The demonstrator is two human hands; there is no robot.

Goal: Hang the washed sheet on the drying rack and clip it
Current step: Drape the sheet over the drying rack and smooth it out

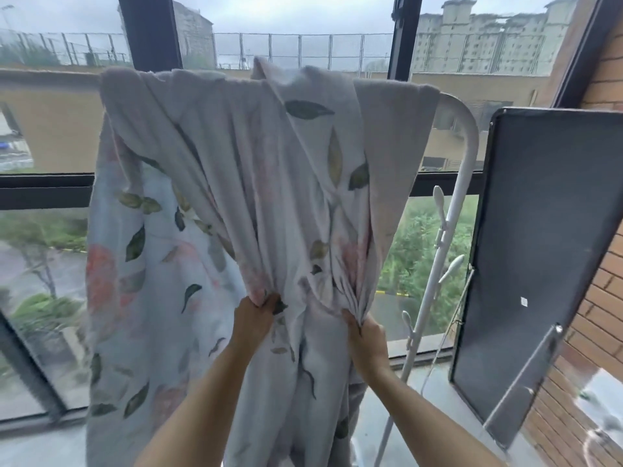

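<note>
White-grey fabric printed with green leaves and pink blooms, the washed sheet (236, 180) lies draped over the top bar of the white tubular metal drying rack (469, 136). It hangs down the rack's near side in bunched folds, and a wider, flatter panel falls at the rack's left end. Well below the top bar, about mid-rack, the left hand (253, 318) clutches a gathered bunch of the cloth, its fingers curled into the folds. Just right of it, the right hand (367, 335) grips another pleated bunch in the same way, and a strip of sheet hangs between the two hands. The rack's right upright curves down bare of cloth, and white rounded plastic pegs (439, 200) stick out along it. Right of the rack stands a dark rectangular framed panel (546, 230), tilted, with a red brick wall (603, 291) beyond it. Behind the rack runs a black-framed window (151, 28) showing pale apartment blocks, a wire fence and green trees.
</note>
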